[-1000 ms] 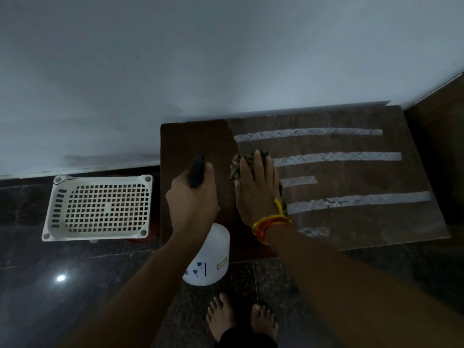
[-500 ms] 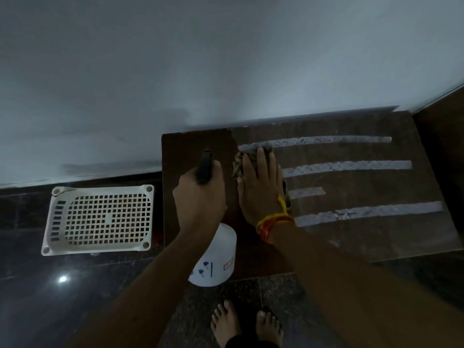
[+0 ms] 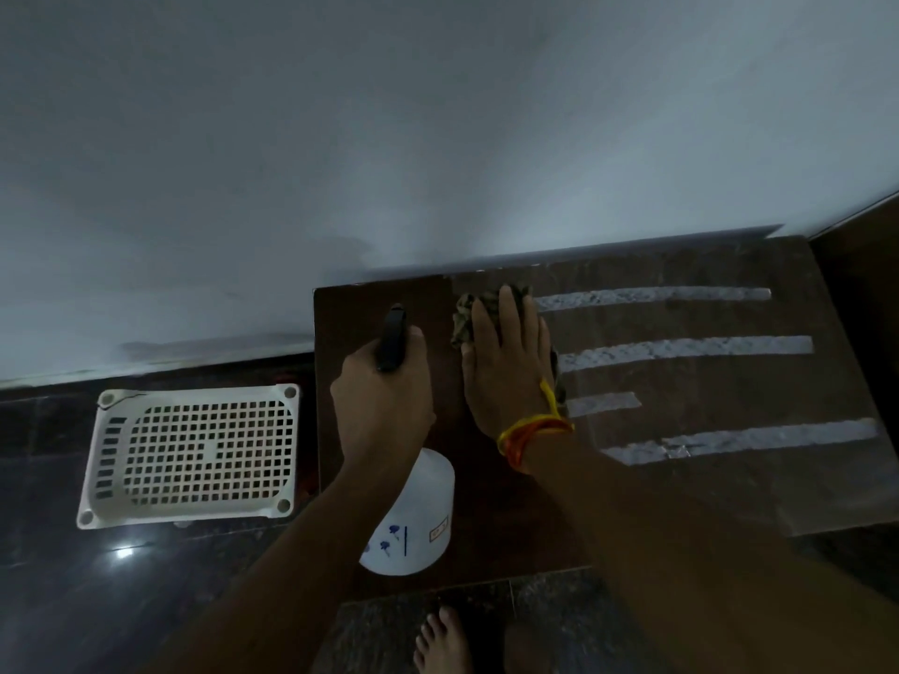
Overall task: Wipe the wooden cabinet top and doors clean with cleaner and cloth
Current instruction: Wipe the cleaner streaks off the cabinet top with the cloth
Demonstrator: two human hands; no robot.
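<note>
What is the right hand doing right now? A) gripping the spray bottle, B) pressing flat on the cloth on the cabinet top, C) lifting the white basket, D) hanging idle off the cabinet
B: the right hand lies flat, fingers straight, on the cloth on the cabinet top; the left hand grips the spray bottle.

dim, cool-toned scene; you see little colour and muddy shadow detail. the wall (image 3: 389, 114) is the brightest area, a soft grey gradient that darkens toward the upper left. pale streaks on the cabinet top (image 3: 705, 381) catch the light and read near-white, and a hazy sheen covers its right part. a small specular glint sits on the polished floor (image 3: 124, 553). your forearms fall to near-silhouette at the lower edge. wide-angle distortion bows straight edges toward the frame borders. fine detail is soft throughout.
</note>
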